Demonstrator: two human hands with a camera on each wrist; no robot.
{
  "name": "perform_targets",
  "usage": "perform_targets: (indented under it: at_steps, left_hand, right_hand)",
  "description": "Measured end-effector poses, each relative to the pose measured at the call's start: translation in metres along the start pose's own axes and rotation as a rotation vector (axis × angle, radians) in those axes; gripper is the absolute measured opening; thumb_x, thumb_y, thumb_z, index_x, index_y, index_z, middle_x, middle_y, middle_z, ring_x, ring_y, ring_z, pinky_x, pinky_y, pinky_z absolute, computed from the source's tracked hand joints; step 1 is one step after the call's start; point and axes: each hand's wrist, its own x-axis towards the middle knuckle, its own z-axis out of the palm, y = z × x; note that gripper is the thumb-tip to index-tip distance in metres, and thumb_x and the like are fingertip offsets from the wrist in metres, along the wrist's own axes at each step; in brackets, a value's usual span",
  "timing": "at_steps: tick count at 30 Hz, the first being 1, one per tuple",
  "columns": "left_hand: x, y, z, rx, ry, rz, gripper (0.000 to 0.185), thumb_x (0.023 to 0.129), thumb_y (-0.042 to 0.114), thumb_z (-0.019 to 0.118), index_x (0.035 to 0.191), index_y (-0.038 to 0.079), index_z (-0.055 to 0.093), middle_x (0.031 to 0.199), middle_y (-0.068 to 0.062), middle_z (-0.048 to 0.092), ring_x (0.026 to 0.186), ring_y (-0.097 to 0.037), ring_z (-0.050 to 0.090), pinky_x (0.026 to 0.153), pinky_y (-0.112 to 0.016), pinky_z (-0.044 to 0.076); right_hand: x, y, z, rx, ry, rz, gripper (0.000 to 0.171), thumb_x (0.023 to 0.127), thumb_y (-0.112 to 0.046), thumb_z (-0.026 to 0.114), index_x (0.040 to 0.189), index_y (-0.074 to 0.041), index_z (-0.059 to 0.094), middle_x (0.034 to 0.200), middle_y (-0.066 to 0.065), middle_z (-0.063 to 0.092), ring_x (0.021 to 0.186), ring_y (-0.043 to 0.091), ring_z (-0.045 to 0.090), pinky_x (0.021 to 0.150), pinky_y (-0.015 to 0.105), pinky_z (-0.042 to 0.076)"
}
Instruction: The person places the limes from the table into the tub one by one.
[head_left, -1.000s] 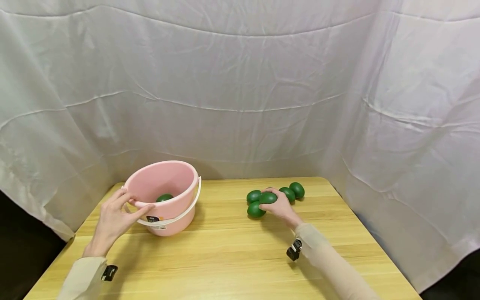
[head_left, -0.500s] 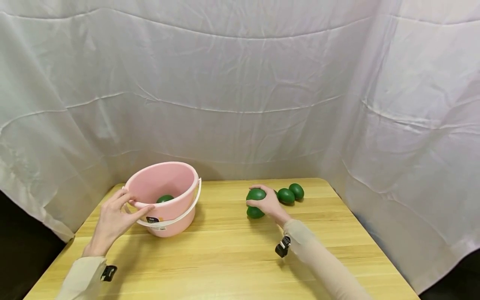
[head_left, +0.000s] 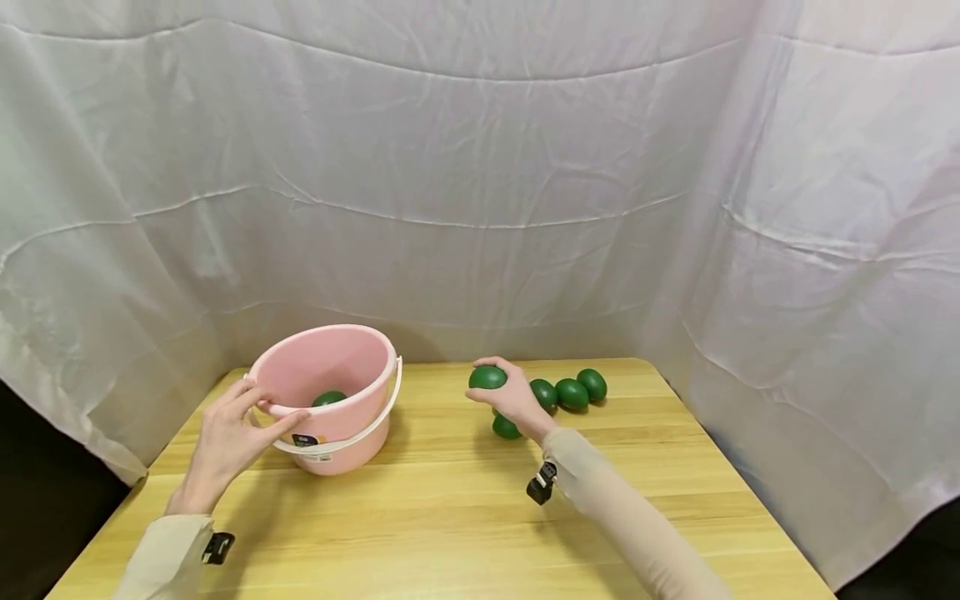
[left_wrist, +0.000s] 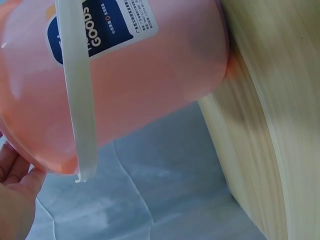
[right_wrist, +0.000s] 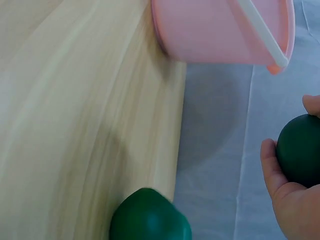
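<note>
A pink bucket [head_left: 352, 429] with a lowered white handle stands on the left of the table, one green avocado-like fruit [head_left: 328, 398] visible inside. My left hand [head_left: 225, 437] grips its near-left rim, fingers and thumb curled at the edge; the left wrist view shows the bucket's pink wall [left_wrist: 150, 85] and those fingertips. Right of the bucket, my right hand [head_left: 517, 402] holds a smooth, dark green avocado-like fruit [head_left: 487, 377] above the table, between thumb and fingers. Several similar fruits [head_left: 573, 394] lie behind and below that hand, one [head_left: 507, 427] partly hidden by it.
The light wooden table [head_left: 420, 517] ends at a back edge before a hanging pale grey curtain [head_left: 480, 275]. The curtain also closes off both sides. In the right wrist view, a green fruit [right_wrist: 150, 220] lies near the table's edge.
My right hand has lifted a green avocado-like fruit from the group and carried it left toward the bucket. The left hand stays on the rim.
</note>
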Motion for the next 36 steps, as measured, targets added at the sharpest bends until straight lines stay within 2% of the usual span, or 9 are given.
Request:
perform_targets:
  at_steps: [3,7,11,19,29,36]
  left_hand:
    - [0.000,0.000,0.000,0.008,0.001,-0.003,0.038,0.055,0.016,0.095,0.078,0.010,0.065,0.082,0.001,0.056,0.064,-0.014,0.042,0.056,-0.016,0.031]
    - [0.000,0.001,0.001,0.012,0.004,0.001,0.038,0.055,0.017,0.094,0.077,0.010,0.064,0.082,0.001,0.056,0.064,-0.014,0.041,0.056,-0.016,0.031]
    - [0.000,0.001,0.001,-0.002,0.006,0.015,0.036,0.055,0.014,0.094,0.078,0.008,0.066,0.081,-0.001,0.057,0.063,-0.012,0.041,0.055,-0.015,0.031]
    - [0.000,0.002,0.001,0.018,0.007,0.015,0.037,0.055,0.016,0.094,0.077,0.009,0.065,0.081,-0.001,0.056,0.062,-0.012,0.040,0.055,-0.015,0.031]
    - [-0.001,0.002,0.001,0.009,0.008,0.016,0.037,0.054,0.013,0.094,0.079,0.004,0.069,0.080,-0.002,0.057,0.062,-0.014,0.043,0.056,-0.014,0.033]
    - [0.001,0.002,0.001,0.020,0.015,0.012,0.036,0.054,0.016,0.094,0.078,0.005,0.069,0.080,-0.002,0.056,0.062,-0.013,0.041,0.056,-0.015,0.032]
  right_hand:
    - [0.004,-0.005,0.005,0.020,-0.018,-0.020,0.046,0.083,-0.022,0.079,0.124,-0.028,0.060,0.121,0.009,0.058,0.084,0.020,0.062,0.067,0.033,0.053]
    - [0.007,-0.016,0.013,0.042,-0.035,-0.050,0.045,0.082,-0.023,0.080,0.123,-0.027,0.061,0.122,0.008,0.059,0.094,0.022,0.065,0.076,0.036,0.056]
    - [0.010,-0.029,0.024,0.023,-0.045,-0.075,0.044,0.082,-0.022,0.079,0.122,-0.028,0.061,0.123,0.006,0.059,0.098,0.023,0.065,0.079,0.038,0.056]
    - [0.017,-0.054,0.043,-0.052,-0.067,-0.122,0.046,0.079,-0.030,0.081,0.121,-0.031,0.062,0.119,0.005,0.060,0.094,0.022,0.065,0.076,0.036,0.055]
    - [0.027,-0.080,0.064,-0.086,-0.061,-0.184,0.044,0.078,-0.028,0.083,0.117,-0.031,0.063,0.117,0.002,0.061,0.091,0.019,0.065,0.074,0.034,0.056]
    - [0.035,-0.098,0.073,-0.148,-0.086,-0.225,0.043,0.078,-0.028,0.084,0.116,-0.031,0.064,0.112,0.001,0.063,0.089,0.017,0.065,0.074,0.031,0.056]
